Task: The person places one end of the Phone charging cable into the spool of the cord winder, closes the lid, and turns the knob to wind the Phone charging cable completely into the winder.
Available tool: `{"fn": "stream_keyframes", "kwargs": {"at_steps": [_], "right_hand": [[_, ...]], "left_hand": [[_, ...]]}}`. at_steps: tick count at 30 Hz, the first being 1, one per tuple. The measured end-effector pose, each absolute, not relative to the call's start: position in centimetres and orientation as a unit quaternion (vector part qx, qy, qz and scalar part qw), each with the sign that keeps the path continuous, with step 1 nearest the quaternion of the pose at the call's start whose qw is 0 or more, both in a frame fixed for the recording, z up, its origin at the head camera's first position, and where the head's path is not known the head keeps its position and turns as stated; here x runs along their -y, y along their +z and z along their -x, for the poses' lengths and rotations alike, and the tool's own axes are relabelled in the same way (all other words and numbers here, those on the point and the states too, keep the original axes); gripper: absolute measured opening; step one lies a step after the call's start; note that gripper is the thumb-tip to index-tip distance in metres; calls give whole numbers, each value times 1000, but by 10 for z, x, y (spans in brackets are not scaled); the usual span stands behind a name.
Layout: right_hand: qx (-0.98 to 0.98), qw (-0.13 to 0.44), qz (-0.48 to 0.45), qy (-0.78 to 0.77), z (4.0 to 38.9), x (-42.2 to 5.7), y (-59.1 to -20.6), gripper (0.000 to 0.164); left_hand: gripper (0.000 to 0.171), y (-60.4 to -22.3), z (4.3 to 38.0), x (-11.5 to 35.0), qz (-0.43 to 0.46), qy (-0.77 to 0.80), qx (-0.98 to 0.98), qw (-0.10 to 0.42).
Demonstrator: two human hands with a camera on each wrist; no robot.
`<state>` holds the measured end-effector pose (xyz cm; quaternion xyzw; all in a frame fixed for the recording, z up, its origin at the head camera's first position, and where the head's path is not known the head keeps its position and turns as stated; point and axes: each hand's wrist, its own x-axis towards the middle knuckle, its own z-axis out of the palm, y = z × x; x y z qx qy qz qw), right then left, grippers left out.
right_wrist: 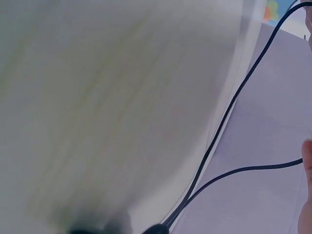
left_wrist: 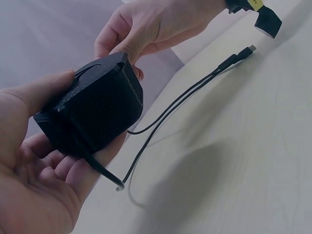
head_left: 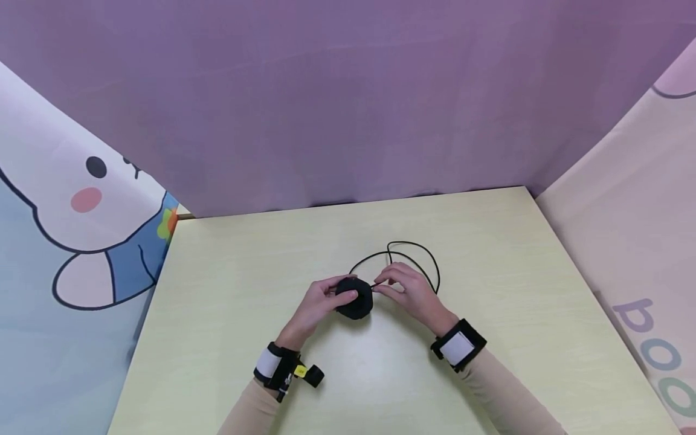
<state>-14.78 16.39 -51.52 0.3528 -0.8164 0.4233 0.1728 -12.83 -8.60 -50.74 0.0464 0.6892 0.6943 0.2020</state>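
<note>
My left hand [head_left: 321, 300] grips a small black device [head_left: 354, 305] with rounded corners, its thumb across the face and fingers behind. In the left wrist view the device [left_wrist: 100, 105] shows perforated sides, and a black cable [left_wrist: 105, 171] comes out of its lower edge. To its right, my right hand [head_left: 408, 290] pinches a thin black piece of cable between thumb and index finger, right at the device's side. That hand [left_wrist: 156, 22] appears behind the device in the left wrist view, fingertips partly hidden. Only fingers [right_wrist: 307, 153] of it show at the right wrist view's edge.
The cable [head_left: 415, 243] loops behind my right hand over the pale table [head_left: 228, 272]. Its plug end [left_wrist: 239, 57] has a small metal connector. Purple cloth [head_left: 337, 109] stands at the back, printed cloths at both sides. Each wrist wears a black band [head_left: 459, 345].
</note>
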Motion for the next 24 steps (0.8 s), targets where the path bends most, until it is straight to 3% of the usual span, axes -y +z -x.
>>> {"fn": "stream_keyframes", "kwargs": {"at_steps": [9,24], "right_hand": [[808,168,-384,414,148,-165,-520,22],[864,67,-338,368,140,-165,-526,12]], "left_hand": [[56,-516,127,86,-67,664,-718,198],[52,-532,129,82,-100,575,-796,159]]}}
